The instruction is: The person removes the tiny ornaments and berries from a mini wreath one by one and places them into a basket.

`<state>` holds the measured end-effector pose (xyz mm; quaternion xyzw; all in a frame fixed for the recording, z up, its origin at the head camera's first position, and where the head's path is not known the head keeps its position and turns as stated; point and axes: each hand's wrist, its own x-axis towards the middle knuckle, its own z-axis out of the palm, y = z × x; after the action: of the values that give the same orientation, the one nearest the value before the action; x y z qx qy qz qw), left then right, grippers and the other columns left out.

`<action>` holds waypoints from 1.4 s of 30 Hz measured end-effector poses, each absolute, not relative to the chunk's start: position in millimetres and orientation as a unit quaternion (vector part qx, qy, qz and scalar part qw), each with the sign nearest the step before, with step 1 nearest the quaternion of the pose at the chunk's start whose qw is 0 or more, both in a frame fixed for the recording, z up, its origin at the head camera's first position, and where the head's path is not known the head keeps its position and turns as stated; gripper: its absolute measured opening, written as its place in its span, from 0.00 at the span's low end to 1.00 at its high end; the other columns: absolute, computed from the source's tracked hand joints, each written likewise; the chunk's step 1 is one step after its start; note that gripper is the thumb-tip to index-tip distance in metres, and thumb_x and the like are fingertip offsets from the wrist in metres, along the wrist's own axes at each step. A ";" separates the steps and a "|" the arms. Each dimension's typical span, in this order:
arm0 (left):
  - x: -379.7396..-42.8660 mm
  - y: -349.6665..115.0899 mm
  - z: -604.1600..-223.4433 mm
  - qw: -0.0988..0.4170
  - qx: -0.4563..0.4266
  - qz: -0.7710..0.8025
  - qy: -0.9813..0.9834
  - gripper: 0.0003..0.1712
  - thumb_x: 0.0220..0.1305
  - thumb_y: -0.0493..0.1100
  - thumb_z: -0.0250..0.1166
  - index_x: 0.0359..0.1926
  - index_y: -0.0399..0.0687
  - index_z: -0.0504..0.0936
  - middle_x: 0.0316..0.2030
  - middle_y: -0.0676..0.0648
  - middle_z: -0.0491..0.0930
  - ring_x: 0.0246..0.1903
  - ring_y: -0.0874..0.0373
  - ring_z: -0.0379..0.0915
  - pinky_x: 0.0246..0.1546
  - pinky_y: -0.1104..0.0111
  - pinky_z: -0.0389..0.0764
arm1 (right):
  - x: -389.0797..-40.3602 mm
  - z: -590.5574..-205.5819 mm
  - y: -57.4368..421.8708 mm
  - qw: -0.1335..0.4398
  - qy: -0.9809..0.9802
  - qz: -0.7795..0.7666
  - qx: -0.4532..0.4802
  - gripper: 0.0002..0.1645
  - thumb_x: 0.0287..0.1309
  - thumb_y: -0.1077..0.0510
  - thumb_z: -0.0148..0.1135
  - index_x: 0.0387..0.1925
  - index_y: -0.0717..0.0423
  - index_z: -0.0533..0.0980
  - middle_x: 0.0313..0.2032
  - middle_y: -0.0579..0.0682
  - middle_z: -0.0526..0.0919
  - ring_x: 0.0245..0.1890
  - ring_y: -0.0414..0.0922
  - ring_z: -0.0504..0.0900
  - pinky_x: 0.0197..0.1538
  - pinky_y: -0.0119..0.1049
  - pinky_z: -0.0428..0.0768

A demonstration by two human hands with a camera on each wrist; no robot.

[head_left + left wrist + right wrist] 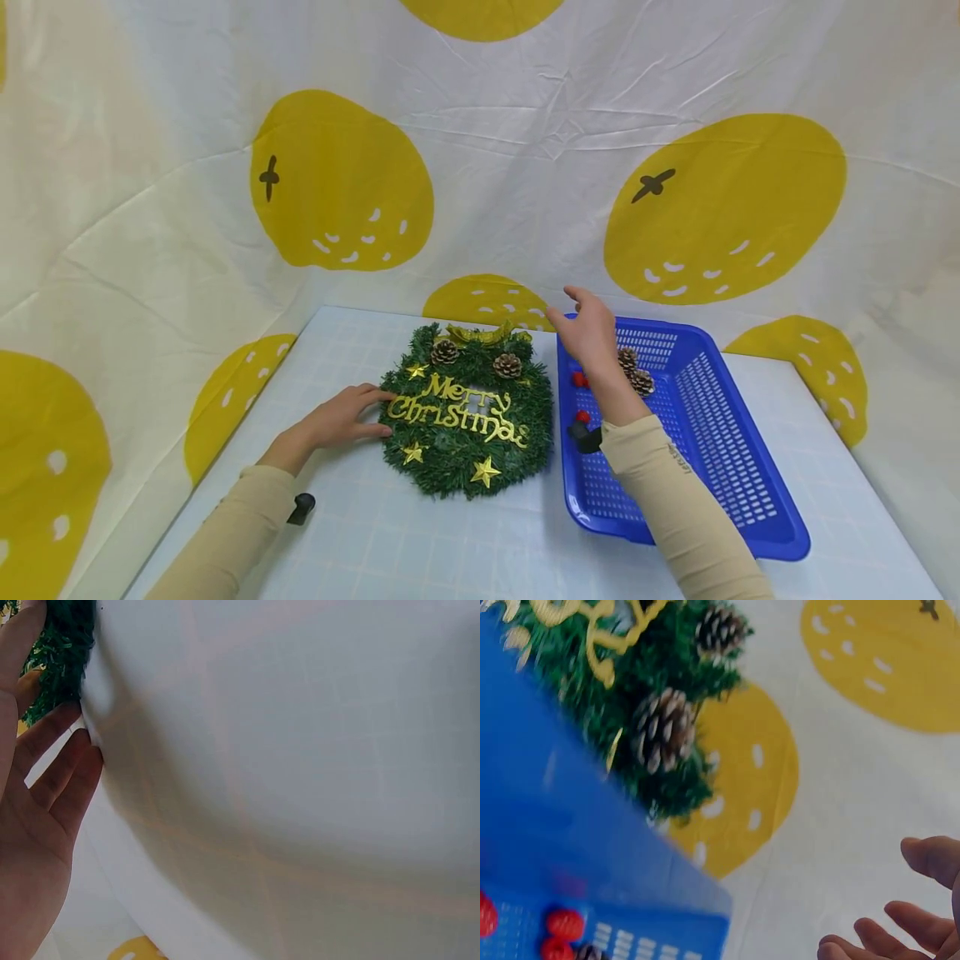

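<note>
A green Christmas wreath (450,467) lies flat on the table, bearing gold "Merry Christmas" lettering (457,408), gold stars and two pine cones. Behind its far edge is a gold ribbon (480,335). My left hand (341,419) rests at the wreath's left side, fingertips at the greenery, with fingers loosely extended in the left wrist view. Nothing is in my right hand (588,333), raised over the far left corner of a blue basket (705,350); thumb and fingers are spread in the right wrist view. Pine cones (641,382) and red berries (565,924) lie inside the basket, partly hidden by my right arm.
The basket stands close to the wreath's right side. A white curtain (517,208) printed with yellow fruit hangs behind and beside the table (360,525), which has a pale checked cover. Black wrist devices (302,508) show under both sleeves.
</note>
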<state>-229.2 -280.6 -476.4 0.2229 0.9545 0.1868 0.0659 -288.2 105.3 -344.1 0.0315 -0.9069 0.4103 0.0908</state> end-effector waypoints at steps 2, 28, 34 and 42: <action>-229.7 -280.5 -476.3 0.066 0.222 0.185 0.955 0.39 0.53 0.68 0.59 0.63 0.56 0.68 0.59 0.43 0.68 0.59 0.43 0.63 0.56 0.47 0.66 | -288.1 -344.2 97.5 0.090 -0.907 0.410 0.041 0.33 0.60 0.47 0.57 0.65 0.51 0.63 0.64 0.55 0.65 0.62 0.55 0.66 0.55 0.52 0.72; -227.2 -277.8 -475.5 0.063 0.220 0.187 0.955 0.37 0.54 0.66 0.60 0.62 0.55 0.69 0.59 0.43 0.68 0.58 0.42 0.63 0.56 0.47 0.66 | -284.8 -384.0 31.0 0.046 -0.909 0.410 0.062 0.37 0.56 0.44 0.60 0.65 0.51 0.63 0.62 0.54 0.68 0.56 0.54 0.73 0.54 0.49 0.74; -226.9 -277.1 -474.4 0.062 0.221 0.190 0.955 0.37 0.55 0.66 0.60 0.62 0.56 0.69 0.59 0.43 0.68 0.58 0.43 0.63 0.56 0.47 0.66 | -280.2 -391.8 19.1 0.041 -0.906 0.416 0.071 0.36 0.56 0.45 0.61 0.64 0.54 0.65 0.62 0.56 0.69 0.60 0.56 0.68 0.57 0.52 0.71; -226.6 -277.5 -474.4 0.060 0.221 0.189 0.955 0.36 0.55 0.65 0.60 0.62 0.56 0.69 0.58 0.43 0.68 0.58 0.43 0.63 0.56 0.47 0.67 | -276.9 -398.3 1.8 0.044 -0.911 0.401 0.086 0.36 0.55 0.45 0.62 0.63 0.52 0.65 0.61 0.54 0.70 0.60 0.54 0.69 0.56 0.51 0.73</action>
<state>-226.6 -277.5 -474.4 0.2215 0.9548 0.1890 0.0597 -276.9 1.8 -398.3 0.0860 -0.9108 0.4014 0.0439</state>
